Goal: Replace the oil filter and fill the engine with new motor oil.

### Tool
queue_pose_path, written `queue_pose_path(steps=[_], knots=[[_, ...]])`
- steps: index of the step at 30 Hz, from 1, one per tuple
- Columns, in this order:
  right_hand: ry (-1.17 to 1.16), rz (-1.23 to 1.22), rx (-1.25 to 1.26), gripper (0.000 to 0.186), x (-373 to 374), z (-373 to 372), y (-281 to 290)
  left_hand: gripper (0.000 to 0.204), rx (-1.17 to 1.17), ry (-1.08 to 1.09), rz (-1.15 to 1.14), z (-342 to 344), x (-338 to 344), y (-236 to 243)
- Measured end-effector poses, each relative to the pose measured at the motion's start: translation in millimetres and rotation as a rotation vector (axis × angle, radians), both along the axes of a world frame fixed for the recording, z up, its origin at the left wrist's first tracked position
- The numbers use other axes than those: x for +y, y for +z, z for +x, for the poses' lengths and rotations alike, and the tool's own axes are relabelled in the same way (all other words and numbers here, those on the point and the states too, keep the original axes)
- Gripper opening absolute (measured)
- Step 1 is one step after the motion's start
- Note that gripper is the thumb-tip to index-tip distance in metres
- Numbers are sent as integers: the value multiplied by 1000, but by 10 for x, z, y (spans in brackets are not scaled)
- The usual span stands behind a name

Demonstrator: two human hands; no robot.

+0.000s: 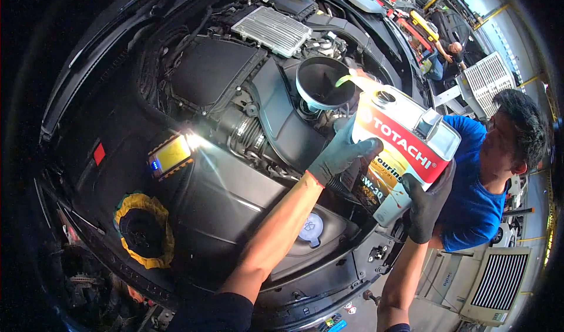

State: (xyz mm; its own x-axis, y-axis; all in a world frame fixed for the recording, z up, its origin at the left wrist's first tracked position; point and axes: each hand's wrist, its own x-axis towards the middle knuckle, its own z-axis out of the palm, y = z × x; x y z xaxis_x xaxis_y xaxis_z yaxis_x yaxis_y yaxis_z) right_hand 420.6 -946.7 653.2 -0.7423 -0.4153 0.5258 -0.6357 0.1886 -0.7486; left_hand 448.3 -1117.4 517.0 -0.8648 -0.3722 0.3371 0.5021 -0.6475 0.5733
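Between my two dark-gloved hands is a tilted oil can [392,147], white, red and black with a metal top. My left hand [342,154] grips its near left side, and my right hand [429,206] supports its lower right end. A pale yellow-green streak [346,78], which looks like oil, bends from the can's top corner over the rim of a black funnel [322,85]. That funnel stands upright in the engine bay, its lower end hidden. The round opening [385,97] on the can's top faces up.
A lit yellow work lamp [169,156] lies on the black front cover, near a black ring wrapped in yellow cloth [143,231]. A pale blue reservoir cap [311,229] sits below my left forearm. A person in a blue shirt [476,179] is close on the right; another works farther back.
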Motion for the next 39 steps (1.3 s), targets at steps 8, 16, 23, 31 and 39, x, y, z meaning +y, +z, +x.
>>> queue_pose_path(steps=[8, 16, 23, 31, 39], knots=[[-26, 78, -42, 100, 82, -99, -40, 58, 35, -5, -1, 7, -26, 13], [-42, 110, -13, 101, 111, -79, 5, 59, 33, 50, -11, -13, 17, 60], [-15, 73, -46, 98, 86, -68, -10, 64, -45, -50, 15, 39, 18, 27], [-145, 290, 216, 79, 572, -606, -180, 71, 207, 36, 37, 20, 88, 242], [-22, 180, 98, 75, 326, -457, -242, 96, 140, 19, 7, 166, -35, 133]])
